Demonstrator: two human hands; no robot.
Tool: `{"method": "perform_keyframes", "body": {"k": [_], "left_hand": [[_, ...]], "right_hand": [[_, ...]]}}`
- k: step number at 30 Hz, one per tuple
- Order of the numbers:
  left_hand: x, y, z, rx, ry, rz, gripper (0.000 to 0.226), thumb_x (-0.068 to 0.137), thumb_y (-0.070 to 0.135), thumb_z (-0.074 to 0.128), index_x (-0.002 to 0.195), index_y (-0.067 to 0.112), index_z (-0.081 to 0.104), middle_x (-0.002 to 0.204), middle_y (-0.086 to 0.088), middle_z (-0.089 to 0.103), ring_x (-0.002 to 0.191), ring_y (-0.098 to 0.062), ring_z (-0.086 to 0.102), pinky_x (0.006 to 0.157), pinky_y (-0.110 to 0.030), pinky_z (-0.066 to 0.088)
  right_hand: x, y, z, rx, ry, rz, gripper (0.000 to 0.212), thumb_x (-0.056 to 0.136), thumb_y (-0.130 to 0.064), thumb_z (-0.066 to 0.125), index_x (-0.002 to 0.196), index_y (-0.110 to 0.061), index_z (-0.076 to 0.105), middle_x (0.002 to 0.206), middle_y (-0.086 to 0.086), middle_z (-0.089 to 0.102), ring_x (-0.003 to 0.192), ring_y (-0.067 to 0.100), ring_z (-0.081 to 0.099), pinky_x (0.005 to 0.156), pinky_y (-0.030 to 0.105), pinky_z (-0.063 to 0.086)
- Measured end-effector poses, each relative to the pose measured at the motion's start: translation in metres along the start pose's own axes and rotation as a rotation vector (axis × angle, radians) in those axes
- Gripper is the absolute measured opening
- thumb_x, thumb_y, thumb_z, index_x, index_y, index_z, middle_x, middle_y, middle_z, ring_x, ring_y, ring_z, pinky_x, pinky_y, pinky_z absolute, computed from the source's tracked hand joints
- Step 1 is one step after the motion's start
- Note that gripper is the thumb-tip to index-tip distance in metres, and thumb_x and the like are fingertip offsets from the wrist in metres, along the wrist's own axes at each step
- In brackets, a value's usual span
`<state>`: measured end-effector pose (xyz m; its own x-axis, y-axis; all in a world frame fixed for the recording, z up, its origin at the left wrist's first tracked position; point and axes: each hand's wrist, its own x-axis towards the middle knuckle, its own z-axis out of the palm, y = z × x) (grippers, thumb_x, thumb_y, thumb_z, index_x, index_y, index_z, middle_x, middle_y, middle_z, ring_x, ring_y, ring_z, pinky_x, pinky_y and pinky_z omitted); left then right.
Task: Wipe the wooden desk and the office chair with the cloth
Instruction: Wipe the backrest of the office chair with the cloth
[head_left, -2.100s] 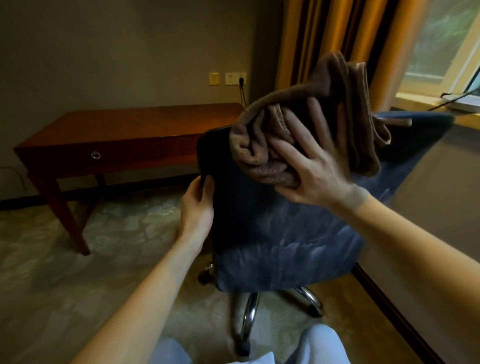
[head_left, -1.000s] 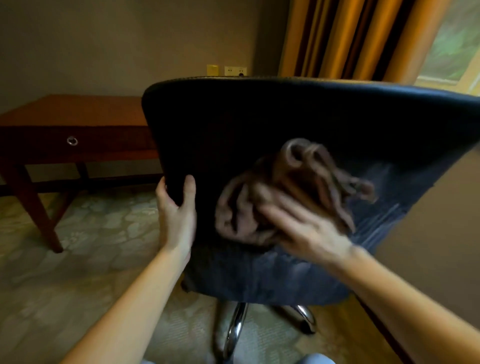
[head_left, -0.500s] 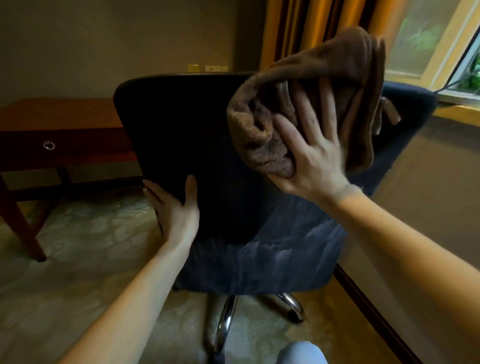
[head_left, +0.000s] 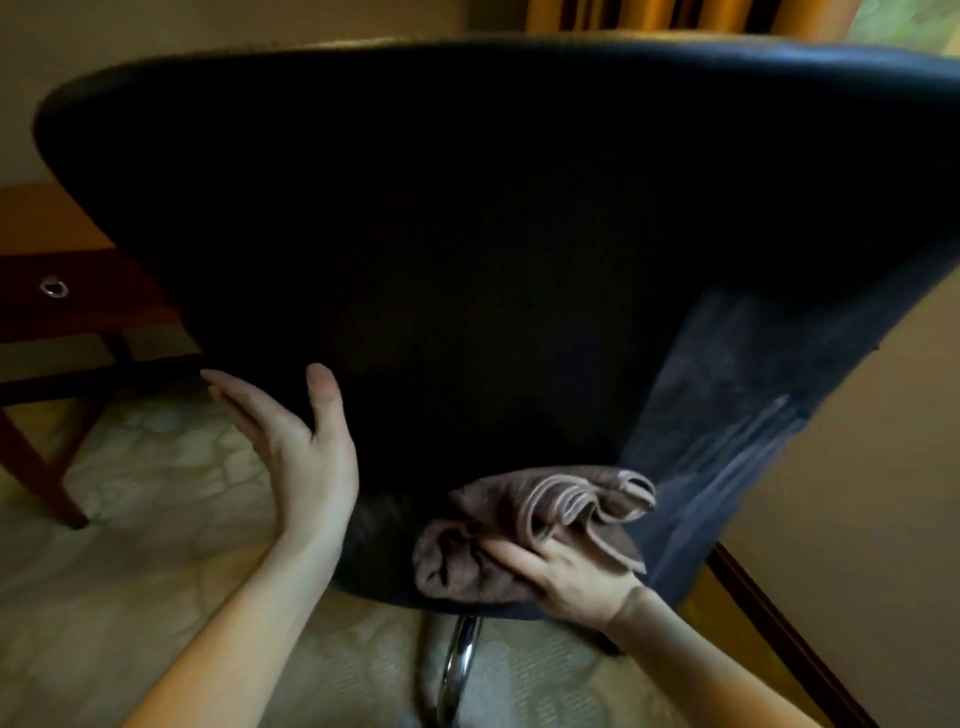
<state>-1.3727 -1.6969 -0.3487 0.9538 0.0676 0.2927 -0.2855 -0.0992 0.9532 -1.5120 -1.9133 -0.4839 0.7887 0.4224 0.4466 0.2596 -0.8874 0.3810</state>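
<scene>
1. The step in hand appears to be the wiping of the office chair (head_left: 493, 234). Its backrest fills the view, and the cloth (head_left: 519, 525) sits low on it, just above the bottom edge.
2. The right hand (head_left: 566, 577) presses the cloth flat against the backrest. Its fingers (head_left: 506, 553) lie stretched over the folds rather than curled round them.
3. The left hand (head_left: 306, 467) braces the left edge of the backrest, with straight fingers (head_left: 234, 395) along the rim and the thumb on the near face.
4. The next move probably calls for a sweep across the dark middle and left of the backrest, with the left hand keeping the chair from swivelling on its chrome base (head_left: 460, 660).
5. The cloth is brown, thick and bunched, with several folded layers showing at its upper right.
6. The backrest is dark and smooth. A paler, streaked patch on its right side suggests that part is already wiped.
7. The wooden counter (head_left: 47, 223) stands behind at the left, well apart from both hands.
</scene>
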Motion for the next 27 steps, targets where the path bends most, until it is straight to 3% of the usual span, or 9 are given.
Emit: {"method": "perform_keyframes", "body": {"k": [4, 9, 12, 15, 17, 19, 20, 23, 27], "left_hand": [[0.01, -0.006, -0.009, -0.01, -0.02, -0.014, 0.091, 0.1, 0.065, 0.04, 0.161, 0.03, -0.017, 0.172, 0.002, -0.013, 0.158, -0.015, -0.004, 0.124, -0.031, 0.009], [0.008, 0.007, -0.013, -0.071, -0.016, -0.065, 0.087, 0.099, 0.067, 0.043, 0.163, 0.033, -0.006, 0.172, 0.002, 0.005, 0.158, -0.018, 0.01, 0.128, -0.043, 0.017], [-0.006, 0.022, -0.016, -0.031, -0.006, -0.06, 0.088, 0.098, 0.066, 0.045, 0.165, 0.029, 0.001, 0.172, 0.0, 0.008, 0.158, -0.02, 0.011, 0.128, -0.046, 0.017], [-0.025, 0.039, -0.021, -0.059, -0.079, -0.071, 0.086, 0.099, 0.066, 0.045, 0.164, 0.033, 0.0, 0.172, 0.003, 0.005, 0.158, -0.022, 0.011, 0.127, -0.048, 0.018], [-0.033, 0.05, -0.024, -0.104, -0.127, -0.07, 0.08, 0.102, 0.057, 0.046, 0.164, 0.033, 0.0, 0.172, 0.003, 0.005, 0.157, -0.022, 0.012, 0.125, -0.045, 0.019], [-0.038, 0.059, -0.029, -0.14, -0.147, -0.042, 0.077, 0.103, 0.052, 0.046, 0.165, 0.032, 0.003, 0.172, 0.002, 0.009, 0.156, -0.023, 0.016, 0.124, -0.045, 0.023], [-0.038, 0.061, -0.031, -0.155, -0.158, -0.027, 0.076, 0.104, 0.051, 0.047, 0.165, 0.033, 0.005, 0.171, 0.002, 0.012, 0.156, -0.023, 0.018, 0.123, -0.046, 0.025], [-0.029, 0.055, -0.038, -0.186, -0.215, -0.042, 0.072, 0.104, 0.051, 0.048, 0.163, 0.039, 0.009, 0.169, 0.005, 0.021, 0.152, -0.022, 0.028, 0.118, -0.047, 0.035], [-0.015, 0.043, -0.039, -0.23, -0.291, -0.12, 0.064, 0.106, 0.051, 0.042, 0.162, 0.04, 0.015, 0.166, 0.006, 0.028, 0.149, -0.02, 0.034, 0.105, -0.036, 0.036]], "right_hand": [[0.003, -0.014, -0.002, -0.021, -0.064, -0.079, 0.047, 0.094, -0.015, 0.045, 0.14, -0.018, 0.055, 0.142, 0.006, 0.049, 0.134, 0.028, 0.043, 0.111, 0.046, 0.046], [0.006, -0.005, -0.043, -0.165, 0.011, -0.063, 0.044, 0.097, -0.01, 0.038, 0.132, -0.013, 0.066, 0.148, 0.01, 0.049, 0.153, 0.033, 0.021, 0.128, 0.042, -0.001], [0.017, 0.025, -0.108, -0.082, 0.126, 0.025, 0.038, 0.105, -0.009, 0.038, 0.14, -0.008, 0.05, 0.147, 0.019, 0.053, 0.14, 0.044, 0.044, 0.125, 0.045, 0.01], [0.043, 0.058, -0.196, -0.121, 0.275, 0.063, 0.056, 0.091, -0.015, 0.059, 0.144, -0.011, 0.044, 0.152, 0.016, 0.047, 0.141, 0.043, 0.036, 0.118, 0.06, 0.028], [0.058, 0.074, -0.246, -0.246, 0.305, 0.065, 0.057, 0.092, -0.021, 0.063, 0.147, -0.014, 0.049, 0.158, 0.013, 0.044, 0.148, 0.04, 0.034, 0.119, 0.069, 0.017], [0.068, 0.081, -0.282, -0.362, 0.32, 0.052, 0.049, 0.097, -0.027, 0.057, 0.144, -0.014, 0.058, 0.155, 0.013, 0.048, 0.149, 0.04, 0.037, 0.122, 0.066, 0.0], [0.072, 0.083, -0.296, -0.392, 0.327, 0.044, 0.048, 0.099, -0.029, 0.056, 0.143, -0.014, 0.059, 0.155, 0.013, 0.049, 0.148, 0.041, 0.037, 0.122, 0.068, 0.004], [0.082, 0.086, -0.308, -0.395, 0.338, 0.057, 0.051, 0.097, -0.033, 0.064, 0.142, -0.01, 0.06, 0.154, 0.019, 0.049, 0.146, 0.046, 0.039, 0.115, 0.069, 0.029], [0.081, 0.088, -0.284, -0.346, 0.364, 0.121, 0.051, 0.093, -0.034, 0.062, 0.136, -0.006, 0.064, 0.152, 0.026, 0.047, 0.144, 0.053, 0.036, 0.122, 0.063, 0.024]]}}
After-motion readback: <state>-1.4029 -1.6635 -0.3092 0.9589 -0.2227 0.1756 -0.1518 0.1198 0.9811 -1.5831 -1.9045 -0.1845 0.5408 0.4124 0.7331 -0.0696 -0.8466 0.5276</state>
